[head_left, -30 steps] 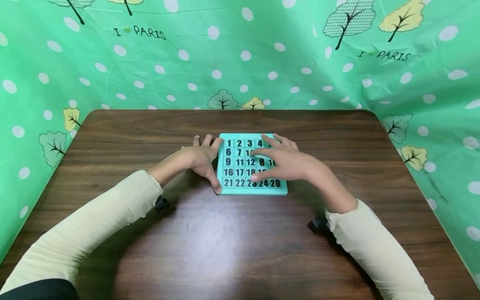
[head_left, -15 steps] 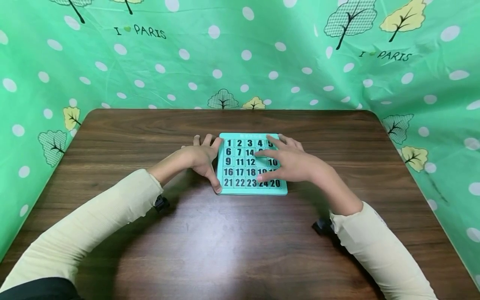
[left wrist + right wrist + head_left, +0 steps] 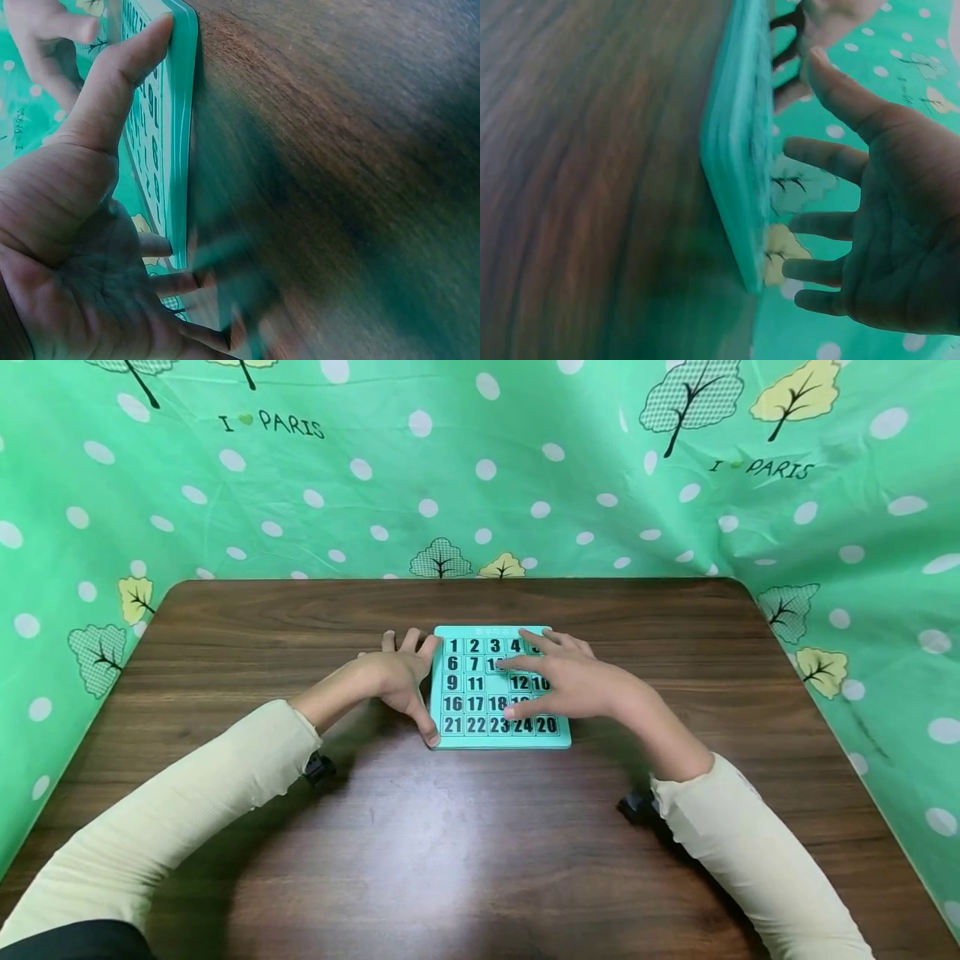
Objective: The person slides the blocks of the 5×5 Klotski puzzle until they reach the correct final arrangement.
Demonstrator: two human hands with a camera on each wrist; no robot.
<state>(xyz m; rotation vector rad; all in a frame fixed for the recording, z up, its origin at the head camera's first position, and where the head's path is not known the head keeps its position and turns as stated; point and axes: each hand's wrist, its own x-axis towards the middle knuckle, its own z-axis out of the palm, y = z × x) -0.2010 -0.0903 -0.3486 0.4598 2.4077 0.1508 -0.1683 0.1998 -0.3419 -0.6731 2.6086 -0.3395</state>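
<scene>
Here, turquoise number tray (image 3: 480, 742): I see it on my head feed, lying on the brown wood-grain table (image 3: 405, 843), toward the far edge, between the two hands.
Tray contents: numbered tiles (image 3: 476, 683) in five rows; I read 1, 2, 3, 4 along the top and 21, 22, 23, 24, 20 along the bottom.
Middle row: 9, 11, a gap, 12, 10; the gap sits in the third column.
Covered tiles: several at the right of the second and fourth rows, partly hidden from me.
Left hand (image 3: 397, 677): fingers spread apart at the tray's left side, thumb resting on the near left corner.
Right hand (image 3: 581, 685): fingers apart and extended over the tray's right half; I cannot tell which fingertips touch tiles.
Backdrop: green cloth (image 3: 390, 452) with white dots and trees.
</scene>
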